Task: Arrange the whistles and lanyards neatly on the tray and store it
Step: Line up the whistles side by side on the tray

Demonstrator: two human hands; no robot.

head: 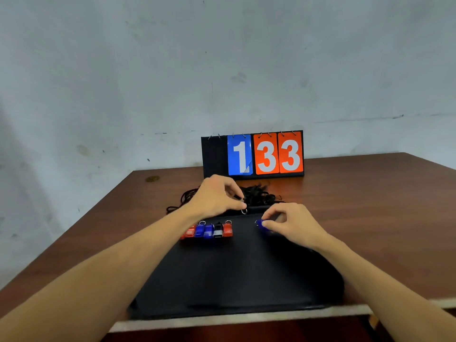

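Pinching a blue whistle (262, 223) in the right hand (293, 224) just over the tray (234, 280), apart to the right of the left-to-right row (207, 230), with a ring (243, 211) pinched in the nearer left hand (216, 198); probably next leftward, to the row's right end.

The only camera sits on the person's head, facing forward and slightly down across the bench (370, 193) toward the wall (148, 70). It hangs close above the near edge, both forearms reaching from below.
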